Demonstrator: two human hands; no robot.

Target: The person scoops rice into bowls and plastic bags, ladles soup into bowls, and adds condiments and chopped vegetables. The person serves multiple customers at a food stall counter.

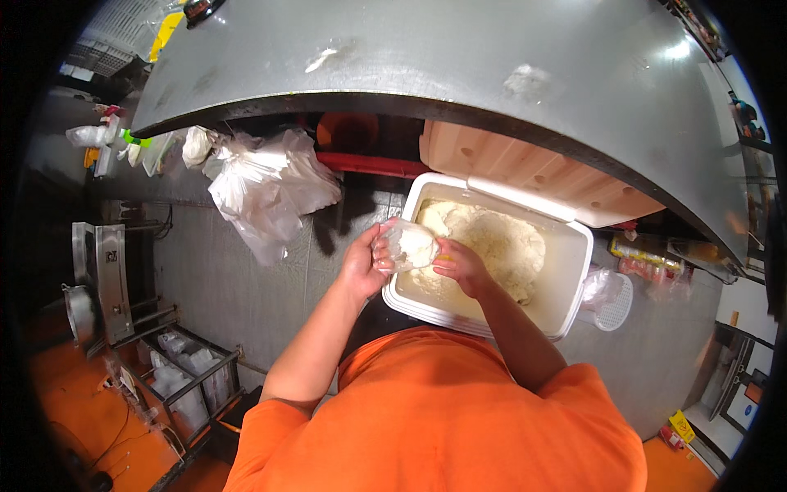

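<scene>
Between my two hands is a clear plastic bag (pixel 411 246) with a pale, crumbly mass inside. My left hand (pixel 363 261) grips the bag's left side, its fingers showing through or behind the film. At the right side, my right hand (pixel 462 265) pinches the bag's edge. Both hands are over the left part of a white plastic bin (pixel 569 277), which stands with its lid (pixel 522 166) tipped back under the table. A pale, floury dough-like mass (pixel 504 237) fills part of the bin, hollowed in the middle.
A steel table (pixel 418 49) spans the far side, with white smears on top. Translucent plastic bags (pixel 270 184) hang below its edge at the left. A white perforated basket (pixel 615 304) sits right of the bin. A metal rack (pixel 184 381) stands at lower left.
</scene>
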